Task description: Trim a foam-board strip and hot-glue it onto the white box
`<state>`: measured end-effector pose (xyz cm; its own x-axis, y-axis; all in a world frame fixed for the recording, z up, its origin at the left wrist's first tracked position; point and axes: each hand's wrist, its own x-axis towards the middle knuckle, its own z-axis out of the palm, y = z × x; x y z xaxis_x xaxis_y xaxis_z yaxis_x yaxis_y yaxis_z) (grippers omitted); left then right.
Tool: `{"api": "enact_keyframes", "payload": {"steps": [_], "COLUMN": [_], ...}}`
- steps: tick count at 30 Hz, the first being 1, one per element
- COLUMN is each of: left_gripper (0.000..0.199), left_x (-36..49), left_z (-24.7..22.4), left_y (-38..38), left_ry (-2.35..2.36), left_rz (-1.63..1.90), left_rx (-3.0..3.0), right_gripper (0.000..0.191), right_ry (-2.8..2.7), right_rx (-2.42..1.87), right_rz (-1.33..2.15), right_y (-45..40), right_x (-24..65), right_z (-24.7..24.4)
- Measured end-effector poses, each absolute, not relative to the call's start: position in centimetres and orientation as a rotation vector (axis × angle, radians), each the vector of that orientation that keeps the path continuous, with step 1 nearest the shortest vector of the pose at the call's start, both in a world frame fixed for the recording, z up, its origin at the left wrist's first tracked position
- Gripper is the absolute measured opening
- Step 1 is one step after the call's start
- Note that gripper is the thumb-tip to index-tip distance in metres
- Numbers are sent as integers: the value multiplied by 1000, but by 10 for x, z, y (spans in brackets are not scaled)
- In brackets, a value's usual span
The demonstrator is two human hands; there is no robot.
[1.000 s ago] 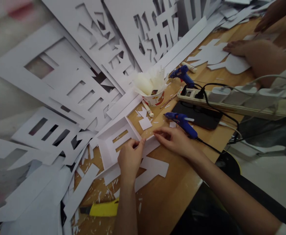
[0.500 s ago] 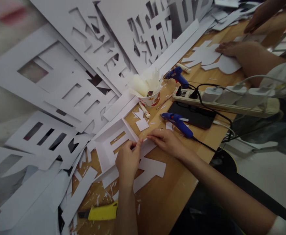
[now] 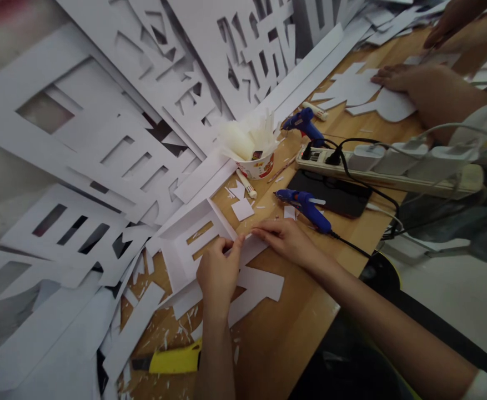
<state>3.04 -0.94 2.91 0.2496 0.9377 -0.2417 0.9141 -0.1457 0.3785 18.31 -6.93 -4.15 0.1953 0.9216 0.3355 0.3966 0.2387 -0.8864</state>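
Note:
A white foam-board shape (image 3: 179,238) with raised side walls and slots in its base lies on the wooden table. My left hand (image 3: 219,269) has its thumb and finger pinched at the near right corner of the wall. Close beside it, my right hand (image 3: 282,238) pinches the edge of the same white board, fingers together and pointing left. Both fingertips almost meet, and they partly hide the corner. Under and in front of my left hand lies a flat white cutout (image 3: 255,291). A blue glue gun (image 3: 304,208) rests just beyond my right hand.
Large cut-out white boards (image 3: 143,128) lean at the left. A paper tub of glue sticks (image 3: 255,161), a phone (image 3: 335,191), a power strip (image 3: 385,169), another blue glue gun (image 3: 304,125) and a yellow cutter (image 3: 174,360) lie around. A co-worker's hands (image 3: 413,83) work on white board at upper right.
The view has shifted slightly. Both hands keep their pinch at the corner of the white shape, with no clear movement.

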Motion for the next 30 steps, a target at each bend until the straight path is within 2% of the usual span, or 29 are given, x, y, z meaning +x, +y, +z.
{"api": "enact_keyframes", "payload": {"steps": [4,11,20,30], "left_gripper": [43,42,42,42], "left_x": [30,32,31,32], "left_z": [30,30,29,28], "left_y": [-9,-10,-10,-10], "left_ry": [1689,1714,1712,1723], "left_rz": [76,76,90,87], "left_rx": [2064,2047,2077,2086], "right_gripper": [41,48,44,46], "right_ry": [-1323,-1075,-1302,-1364], "right_rx": [-1392,-1483,-1470,-1486], "right_rz": [604,417,561,570], "right_y": [-71,-72,-71,-67], "right_x": [184,189,182,183], "right_z": [-39,-38,-36,-43]}}
